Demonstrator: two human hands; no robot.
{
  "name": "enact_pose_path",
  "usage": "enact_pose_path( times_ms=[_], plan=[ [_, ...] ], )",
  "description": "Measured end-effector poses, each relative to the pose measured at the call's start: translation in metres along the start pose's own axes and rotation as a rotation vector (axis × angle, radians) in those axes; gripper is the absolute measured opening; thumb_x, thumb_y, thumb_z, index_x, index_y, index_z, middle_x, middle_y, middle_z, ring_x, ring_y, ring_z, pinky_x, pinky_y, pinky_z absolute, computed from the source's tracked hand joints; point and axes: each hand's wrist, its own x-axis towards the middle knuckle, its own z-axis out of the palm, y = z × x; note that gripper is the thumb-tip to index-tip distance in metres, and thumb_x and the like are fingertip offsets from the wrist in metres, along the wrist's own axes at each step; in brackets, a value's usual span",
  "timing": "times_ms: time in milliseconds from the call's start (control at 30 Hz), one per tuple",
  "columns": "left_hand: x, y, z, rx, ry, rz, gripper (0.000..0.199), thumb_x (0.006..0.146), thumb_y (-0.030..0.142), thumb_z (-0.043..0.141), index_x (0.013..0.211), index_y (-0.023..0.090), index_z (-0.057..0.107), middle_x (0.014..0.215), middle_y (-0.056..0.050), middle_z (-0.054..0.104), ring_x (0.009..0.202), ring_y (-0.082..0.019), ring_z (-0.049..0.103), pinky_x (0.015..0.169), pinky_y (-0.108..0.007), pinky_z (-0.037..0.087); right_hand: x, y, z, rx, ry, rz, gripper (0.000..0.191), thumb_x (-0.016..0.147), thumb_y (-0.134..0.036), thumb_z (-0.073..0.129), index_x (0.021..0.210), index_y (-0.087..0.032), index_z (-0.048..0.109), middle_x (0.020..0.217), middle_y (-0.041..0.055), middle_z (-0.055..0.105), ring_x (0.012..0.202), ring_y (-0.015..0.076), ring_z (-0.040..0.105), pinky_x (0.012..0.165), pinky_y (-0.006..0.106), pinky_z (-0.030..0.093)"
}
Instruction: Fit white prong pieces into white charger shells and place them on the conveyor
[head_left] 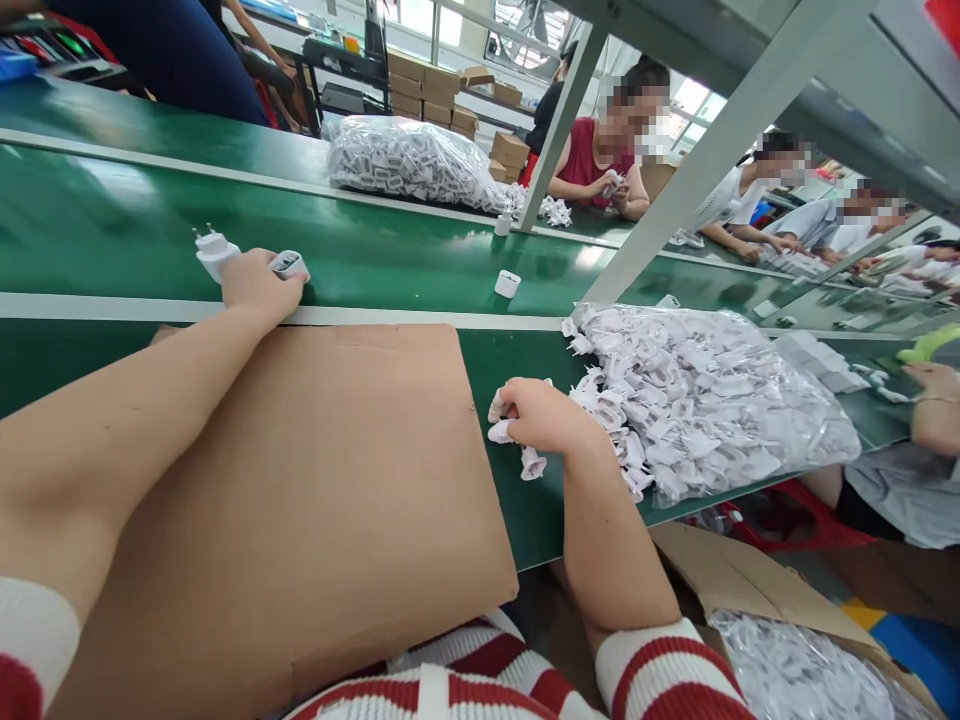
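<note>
My left hand (259, 285) reaches over the green conveyor belt, its fingers closed around white plug chargers. One charger (217, 254) shows two pins on the hand's left side, and another white charger block (289, 265) with port openings shows on its right. My right hand (544, 415) is low over the green table with curled fingers and white coverings on the fingertips. Whatever lies between those fingers is hidden. Just below it is a small white plastic piece (532, 463), beside a clear bag of white plastic parts (712, 400) spilling toward my wrist.
A flat cardboard sheet (337, 480) covers the table before me. Farther along the belt stands a white charger housing (508, 284). Another full bag (409, 160) lies across the belt. Slanted metal posts (675, 170) rise at the right. Co-workers (600, 160) sit opposite.
</note>
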Motion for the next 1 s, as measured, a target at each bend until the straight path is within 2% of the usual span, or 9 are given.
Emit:
enact_pose_path(
  times_ms=[100,233,333,400,533,667,733,833,1000],
  plan=[
    [-0.036,0.024,-0.007,-0.037,0.023,0.191,0.054,0.096,0.054,0.057,0.127,0.01,0.064,0.112,-0.004,0.064,0.091,-0.015,0.048,0.081,-0.027,0.038,0.01,-0.002,0.008,0.01,0.134,-0.035,0.005,0.082,-0.02,0.067,0.077,-0.02,0.067,0.093,0.0041,0.066,0.077,0.016,0.058,0.062,0.027,0.038],
    [-0.113,0.058,-0.015,-0.165,-0.166,0.33,0.044,0.091,0.054,0.066,0.117,0.019,0.072,0.113,-0.002,0.07,0.097,-0.02,0.059,0.084,-0.029,0.044,0.023,-0.006,0.02,0.214,0.365,-0.138,0.011,0.088,-0.021,0.063,0.077,-0.019,0.064,0.091,0.0026,0.061,0.079,0.0151,0.057,0.071,0.029,0.043],
    [-0.159,0.062,-0.012,-0.24,-0.283,0.536,0.038,0.091,0.052,0.066,0.113,0.022,0.073,0.113,-0.003,0.072,0.103,-0.023,0.062,0.091,-0.033,0.046,0.031,-0.004,0.026,0.41,0.424,-0.254,0.015,0.092,-0.029,0.061,0.082,-0.02,0.068,0.093,0.0019,0.062,0.083,0.015,0.06,0.075,0.029,0.046],
    [-0.176,0.057,-0.006,-0.246,-0.307,0.637,0.036,0.093,0.051,0.062,0.111,0.022,0.072,0.111,-0.005,0.072,0.104,-0.025,0.062,0.096,-0.036,0.046,0.033,-0.002,0.028,0.436,0.439,-0.282,0.015,0.093,-0.029,0.059,0.088,-0.021,0.071,0.094,0.0022,0.063,0.084,0.0155,0.061,0.076,0.03,0.047],
    [-0.184,0.045,0.002,-0.322,-0.397,0.497,0.045,0.088,0.055,0.068,0.119,0.023,0.068,0.118,-0.006,0.069,0.106,-0.027,0.062,0.089,-0.037,0.051,0.033,-0.004,0.032,0.409,0.519,-0.226,0.016,0.092,-0.029,0.061,0.101,-0.022,0.072,0.098,0.0032,0.064,0.085,0.0162,0.061,0.08,0.033,0.049],
    [-0.182,0.042,0.003,-0.382,-0.443,0.366,0.044,0.085,0.06,0.07,0.111,0.024,0.07,0.112,-0.005,0.069,0.1,-0.026,0.063,0.082,-0.035,0.052,0.029,-0.023,0.046,0.258,0.291,-0.272,0.055,0.07,-0.035,0.085,0.12,-0.024,0.066,0.112,0.0062,0.059,0.094,0.0211,0.059,0.078,0.035,0.049],
    [-0.182,0.043,0.003,-0.386,-0.435,0.388,0.043,0.085,0.06,0.069,0.108,0.024,0.071,0.108,-0.005,0.069,0.098,-0.025,0.063,0.081,-0.035,0.052,0.028,-0.032,0.053,0.239,0.216,-0.339,0.042,0.07,-0.028,0.083,0.108,-0.023,0.067,0.11,0.0052,0.058,0.093,0.0201,0.058,0.076,0.034,0.049],
    [-0.184,0.043,0.002,-0.393,-0.431,0.408,0.041,0.086,0.059,0.069,0.107,0.024,0.071,0.107,-0.004,0.069,0.097,-0.024,0.063,0.081,-0.034,0.051,0.03,-0.039,0.06,0.433,0.209,-0.369,0.023,0.076,-0.021,0.073,0.095,-0.022,0.06,0.105,0.0022,0.06,0.084,0.015,0.06,0.075,0.032,0.05],
    [-0.185,0.041,0.002,-0.433,-0.46,0.465,0.038,0.086,0.057,0.07,0.108,0.026,0.072,0.105,-0.002,0.07,0.096,-0.022,0.063,0.083,-0.031,0.05,0.036,-0.04,0.061,0.992,0.109,-0.261,0.048,0.063,-0.023,0.085,0.102,-0.024,0.055,0.101,0.0004,0.069,0.084,0.0158,0.067,0.077,0.032,0.055]
  ],
)
